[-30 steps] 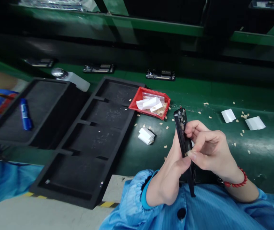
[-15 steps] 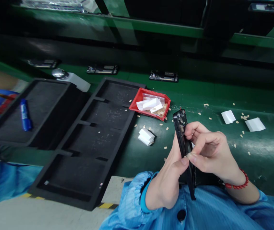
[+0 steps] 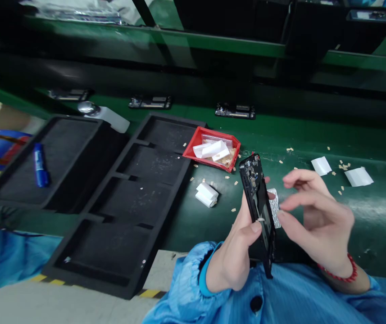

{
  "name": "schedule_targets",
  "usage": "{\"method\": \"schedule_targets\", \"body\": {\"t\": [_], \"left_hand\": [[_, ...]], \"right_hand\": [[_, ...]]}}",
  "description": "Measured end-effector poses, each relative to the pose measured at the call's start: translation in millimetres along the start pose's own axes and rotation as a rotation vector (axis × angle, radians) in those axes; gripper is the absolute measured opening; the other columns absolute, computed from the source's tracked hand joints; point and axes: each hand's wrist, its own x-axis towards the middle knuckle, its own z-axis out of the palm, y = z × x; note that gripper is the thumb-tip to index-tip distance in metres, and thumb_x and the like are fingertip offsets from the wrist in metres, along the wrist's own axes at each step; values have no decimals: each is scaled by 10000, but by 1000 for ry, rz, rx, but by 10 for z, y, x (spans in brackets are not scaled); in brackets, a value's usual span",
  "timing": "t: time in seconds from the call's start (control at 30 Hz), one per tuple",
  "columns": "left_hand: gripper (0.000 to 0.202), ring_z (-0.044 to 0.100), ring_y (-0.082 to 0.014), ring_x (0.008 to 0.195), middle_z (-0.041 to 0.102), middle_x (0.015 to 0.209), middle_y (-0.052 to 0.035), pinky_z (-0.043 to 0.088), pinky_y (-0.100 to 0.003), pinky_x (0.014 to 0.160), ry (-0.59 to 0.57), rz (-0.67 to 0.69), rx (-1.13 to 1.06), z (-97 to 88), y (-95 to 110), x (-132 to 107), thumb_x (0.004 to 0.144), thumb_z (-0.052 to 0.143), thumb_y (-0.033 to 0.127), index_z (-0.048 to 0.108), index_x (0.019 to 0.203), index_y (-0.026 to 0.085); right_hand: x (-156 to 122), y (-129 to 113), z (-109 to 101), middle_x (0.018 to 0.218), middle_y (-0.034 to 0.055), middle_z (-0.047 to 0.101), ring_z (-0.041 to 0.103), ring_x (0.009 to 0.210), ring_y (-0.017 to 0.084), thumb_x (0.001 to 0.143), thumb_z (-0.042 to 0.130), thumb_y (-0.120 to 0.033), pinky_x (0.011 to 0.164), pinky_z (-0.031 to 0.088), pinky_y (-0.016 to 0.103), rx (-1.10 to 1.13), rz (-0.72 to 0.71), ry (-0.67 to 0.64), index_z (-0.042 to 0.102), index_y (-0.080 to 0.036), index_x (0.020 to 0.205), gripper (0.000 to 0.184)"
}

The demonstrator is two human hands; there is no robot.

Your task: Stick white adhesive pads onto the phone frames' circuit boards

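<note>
My left hand [image 3: 235,252] grips an opened phone [image 3: 259,204], held upright and tilted, with bare circuit parts at its top end. The left thumb presses on the near edge of its frame, beside a small pale strip. Behind the phone, a white sheet with a dark printed pattern [image 3: 274,208] sticks out by the left fingertips. My right hand [image 3: 321,220] hovers just right of the phone, thumb and fingers apart, with nothing visible between them. A red bead bracelet circles the right wrist.
A red bin [image 3: 211,148] holds white papers and tan scraps. Left of it lies a black compartment tray [image 3: 125,202], then a raised black tray with a blue marker [image 3: 40,165]. Several phone bodies [image 3: 235,110] line the back. White paper pieces [image 3: 207,195] and tan bits dot the green bench.
My right hand has let go of the phone and drawn back to the right, its fingers spreading. The patterned white sheet now shows behind the phone. My left hand keeps its hold.
</note>
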Motion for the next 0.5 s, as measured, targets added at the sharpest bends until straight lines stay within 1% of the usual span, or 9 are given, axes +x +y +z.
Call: {"method": "schedule_targets", "body": {"t": [0.07, 0.1, 0.2, 0.27, 0.37, 0.43, 0.5], "left_hand": [[594, 395, -339, 1463, 431, 1607, -23, 228, -486, 1261, -2, 6, -5, -5, -15, -16, 1009, 401, 449, 351, 1577, 281], [591, 382, -339, 1473, 412, 1620, -23, 219, -487, 1264, -1, 13, 5, -3, -15, -21, 1013, 398, 443, 348, 1579, 279], [572, 249, -328, 1547, 364, 1653, -9, 135, -472, 1292, 26, 44, 54, 13, 0, -29, 1016, 403, 427, 382, 1566, 273], [554, 199, -322, 1566, 405, 1632, -8, 102, -469, 1298, 48, 63, 65, 27, 9, -33, 1014, 406, 438, 429, 1543, 275], [542, 194, -323, 1568, 486, 1578, -16, 95, -486, 1298, 33, 77, 57, 38, 5, -40, 1009, 398, 460, 475, 1515, 279], [551, 182, -327, 1570, 490, 1574, -19, 93, -494, 1298, 15, 79, 56, 35, -7, -46, 1002, 405, 467, 473, 1515, 279], [570, 175, -338, 1569, 462, 1591, -21, 97, -505, 1297, 13, 85, 57, 25, -22, -53, 992, 420, 479, 456, 1525, 278]], "right_hand": [[-65, -45, 11, 1132, 52, 604, 624, 1037, 220, 777, 772, -75, 936, 547, 401, 28, -42, -17, 738, -262, 871, 211], [-90, -64, 25, 1133, 56, 605, 628, 1030, 227, 777, 767, -72, 933, 555, 412, 37, -50, -37, 744, -265, 886, 222], [-120, -86, 76, 1142, 65, 615, 637, 1030, 242, 797, 743, -74, 923, 572, 434, 59, -35, -84, 759, -277, 927, 242], [-110, -70, 102, 1150, 66, 616, 641, 1042, 237, 813, 731, -71, 937, 570, 431, 63, -24, -79, 762, -273, 929, 236], [-87, -32, 120, 1162, 67, 614, 646, 1059, 229, 826, 728, -74, 962, 557, 425, 75, -18, -77, 759, -258, 916, 207], [-80, -17, 125, 1172, 71, 619, 645, 1096, 242, 841, 724, -89, 979, 547, 435, 89, 1, -95, 754, -253, 908, 180], [-78, -17, 129, 1182, 75, 625, 632, 1149, 252, 860, 711, -103, 1014, 528, 439, 109, 26, -118, 744, -246, 904, 153]]}}
